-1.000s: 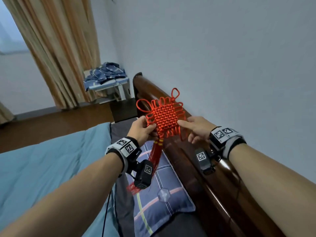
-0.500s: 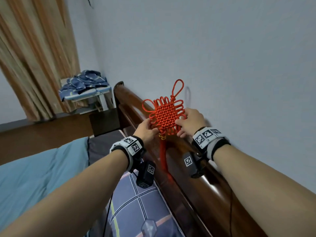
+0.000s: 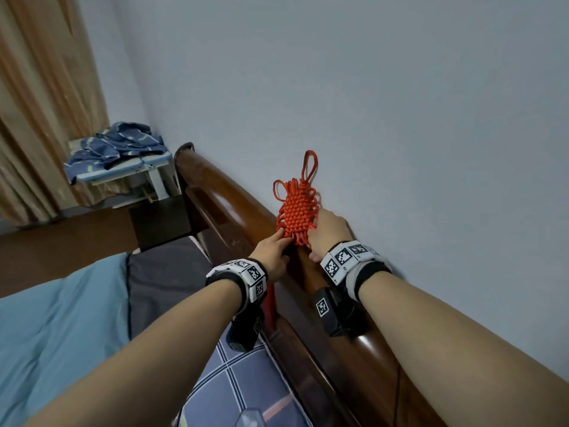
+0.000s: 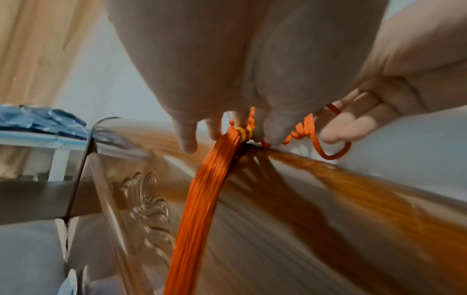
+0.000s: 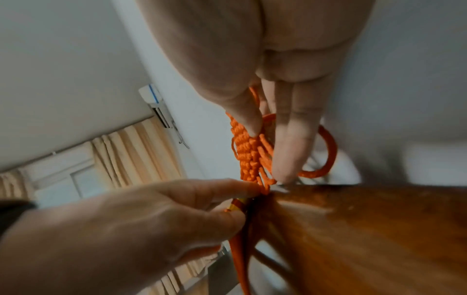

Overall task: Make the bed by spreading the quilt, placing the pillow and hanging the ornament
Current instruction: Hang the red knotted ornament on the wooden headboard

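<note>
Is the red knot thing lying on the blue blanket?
No, the red ornament stands on top of the wooden headboard against the wall, held by the left hand and the right hand, away from the blue quilt.

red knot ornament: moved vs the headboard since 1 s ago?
Yes. The ornament went from in front of the headboard, over the pillow, back to the rail top by the wall; left hand and right hand hold it.

tassel [image 3: 271, 306]: mostly behind left wrist | pillow [image 3: 234, 383]: cut by bottom edge | headboard carving [image 4: 146, 207]: blurred
</note>
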The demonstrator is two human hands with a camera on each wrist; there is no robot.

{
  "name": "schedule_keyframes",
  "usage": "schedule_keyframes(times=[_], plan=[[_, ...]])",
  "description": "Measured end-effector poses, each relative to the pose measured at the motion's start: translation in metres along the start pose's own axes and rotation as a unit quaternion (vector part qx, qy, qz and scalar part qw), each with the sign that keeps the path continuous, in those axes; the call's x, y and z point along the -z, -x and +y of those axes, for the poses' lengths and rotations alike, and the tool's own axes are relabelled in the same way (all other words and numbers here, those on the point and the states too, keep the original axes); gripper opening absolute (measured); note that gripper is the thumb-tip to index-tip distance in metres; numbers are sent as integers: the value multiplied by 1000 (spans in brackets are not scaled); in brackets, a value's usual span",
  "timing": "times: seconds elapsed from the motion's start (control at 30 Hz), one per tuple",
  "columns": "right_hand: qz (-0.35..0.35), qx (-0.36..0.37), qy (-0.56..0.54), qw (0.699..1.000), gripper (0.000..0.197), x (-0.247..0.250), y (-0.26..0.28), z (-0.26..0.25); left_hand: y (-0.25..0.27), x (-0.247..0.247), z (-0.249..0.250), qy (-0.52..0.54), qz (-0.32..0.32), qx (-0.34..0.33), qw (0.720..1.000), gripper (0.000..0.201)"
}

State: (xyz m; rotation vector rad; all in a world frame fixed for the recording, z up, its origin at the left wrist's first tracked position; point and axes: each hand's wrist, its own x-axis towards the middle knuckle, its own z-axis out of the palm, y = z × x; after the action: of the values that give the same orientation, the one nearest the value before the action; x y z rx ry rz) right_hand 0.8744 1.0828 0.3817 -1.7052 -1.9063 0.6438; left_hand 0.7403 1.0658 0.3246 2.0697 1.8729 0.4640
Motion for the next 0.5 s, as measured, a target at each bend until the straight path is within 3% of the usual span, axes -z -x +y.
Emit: schedule_keyframes(times=[0.1, 0.2, 0.3, 0.5], plan=[[-10, -7, 88, 996, 23, 13, 8, -1, -8, 4, 5, -13, 0, 6, 1000, 48], [-3, 17, 157, 987, 25, 26, 15, -2, -12, 7, 9, 10, 17, 26, 999, 39], [-10, 32, 164, 986, 24, 31, 19, -4, -10, 7, 11, 31, 35, 48, 998, 43], [-37, 36, 166, 985, 26, 28, 18, -5, -13, 9, 15, 20, 14, 18, 1000, 51]])
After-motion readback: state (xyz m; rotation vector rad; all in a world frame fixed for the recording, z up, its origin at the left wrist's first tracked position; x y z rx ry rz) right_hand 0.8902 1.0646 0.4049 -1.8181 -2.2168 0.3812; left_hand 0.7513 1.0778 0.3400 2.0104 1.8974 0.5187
